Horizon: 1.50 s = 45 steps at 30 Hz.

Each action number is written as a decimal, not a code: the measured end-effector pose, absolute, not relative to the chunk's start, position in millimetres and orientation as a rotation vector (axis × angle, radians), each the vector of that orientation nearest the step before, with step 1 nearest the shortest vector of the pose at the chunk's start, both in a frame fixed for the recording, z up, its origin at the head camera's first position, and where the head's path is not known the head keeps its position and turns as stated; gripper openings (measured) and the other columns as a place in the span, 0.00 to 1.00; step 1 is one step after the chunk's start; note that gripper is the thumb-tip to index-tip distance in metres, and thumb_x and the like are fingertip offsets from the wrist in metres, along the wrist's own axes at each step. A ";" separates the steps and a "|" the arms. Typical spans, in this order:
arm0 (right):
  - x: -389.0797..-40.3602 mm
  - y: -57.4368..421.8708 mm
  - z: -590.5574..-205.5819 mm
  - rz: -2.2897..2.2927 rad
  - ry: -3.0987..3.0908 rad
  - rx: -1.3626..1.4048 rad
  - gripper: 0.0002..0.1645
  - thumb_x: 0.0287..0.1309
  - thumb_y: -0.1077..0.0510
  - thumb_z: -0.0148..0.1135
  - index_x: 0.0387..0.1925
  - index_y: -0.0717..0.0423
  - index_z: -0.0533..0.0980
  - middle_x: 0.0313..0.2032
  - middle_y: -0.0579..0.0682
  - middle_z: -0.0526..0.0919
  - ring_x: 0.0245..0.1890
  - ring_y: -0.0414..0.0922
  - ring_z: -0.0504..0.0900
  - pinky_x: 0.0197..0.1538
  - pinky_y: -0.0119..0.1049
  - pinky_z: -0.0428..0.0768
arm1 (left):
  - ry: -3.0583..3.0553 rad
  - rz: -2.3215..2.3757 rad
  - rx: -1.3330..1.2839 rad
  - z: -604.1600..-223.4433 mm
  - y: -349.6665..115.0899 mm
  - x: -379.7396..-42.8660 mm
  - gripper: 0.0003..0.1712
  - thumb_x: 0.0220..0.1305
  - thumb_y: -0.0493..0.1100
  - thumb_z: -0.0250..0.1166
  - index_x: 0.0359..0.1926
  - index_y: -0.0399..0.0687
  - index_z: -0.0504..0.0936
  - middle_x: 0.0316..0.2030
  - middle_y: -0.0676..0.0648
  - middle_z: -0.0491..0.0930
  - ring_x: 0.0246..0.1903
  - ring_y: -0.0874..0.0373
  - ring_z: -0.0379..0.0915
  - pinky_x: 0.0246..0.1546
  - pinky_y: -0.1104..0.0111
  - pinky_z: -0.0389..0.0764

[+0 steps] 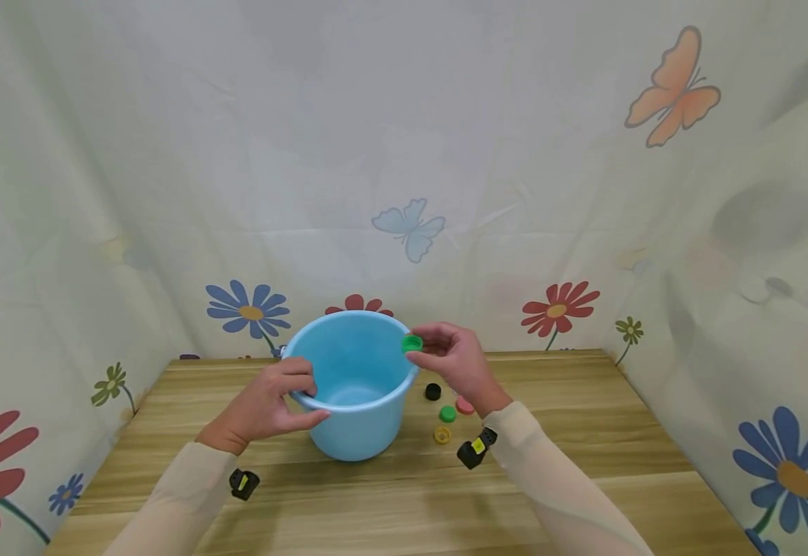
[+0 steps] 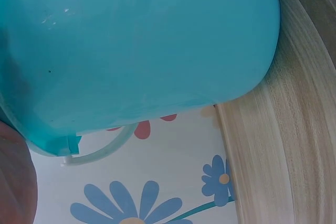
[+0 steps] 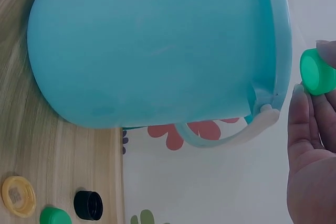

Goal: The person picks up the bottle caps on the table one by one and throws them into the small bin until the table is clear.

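Note:
A light blue bucket stands upright on the wooden table. My left hand grips its near left rim, fingers over the inside and thumb along the outside. Between thumb and fingertips, my right hand pinches a green bottle cap at the bucket's right rim. The right wrist view shows that green cap beside the rim, its hollow side partly facing the camera. In the left wrist view the bucket wall fills most of the picture, with only part of the left hand showing.
To the bucket's right lie a black cap, a second green cap, a pink cap and a yellow cap. A pale handle hangs off the bucket's rim. Behind the table hangs a flowered curtain.

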State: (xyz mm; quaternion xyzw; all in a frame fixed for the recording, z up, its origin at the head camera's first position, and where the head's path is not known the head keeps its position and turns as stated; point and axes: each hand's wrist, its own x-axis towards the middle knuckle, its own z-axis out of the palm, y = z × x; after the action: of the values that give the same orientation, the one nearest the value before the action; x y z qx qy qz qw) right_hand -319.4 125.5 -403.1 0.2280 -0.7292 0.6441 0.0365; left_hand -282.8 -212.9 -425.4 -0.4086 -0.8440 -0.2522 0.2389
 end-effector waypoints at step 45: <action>-325.9 102.6 -405.7 1.914 -2.239 0.713 0.22 0.56 0.54 0.77 0.53 0.51 0.83 0.49 0.51 0.88 0.47 0.48 0.87 0.53 0.38 0.85 | -2.301 -0.677 -1.113 -427.4 -212.7 -282.8 0.16 0.49 0.56 0.81 0.27 0.64 0.80 0.34 0.62 0.74 0.39 0.65 0.72 0.38 0.62 0.85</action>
State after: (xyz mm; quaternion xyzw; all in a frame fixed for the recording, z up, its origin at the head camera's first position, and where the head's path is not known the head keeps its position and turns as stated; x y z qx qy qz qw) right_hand -325.9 102.6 -405.7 0.2348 -0.7377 0.6305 0.0557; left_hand -282.8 -212.7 -427.4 -0.4080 -0.8435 -0.2481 0.2460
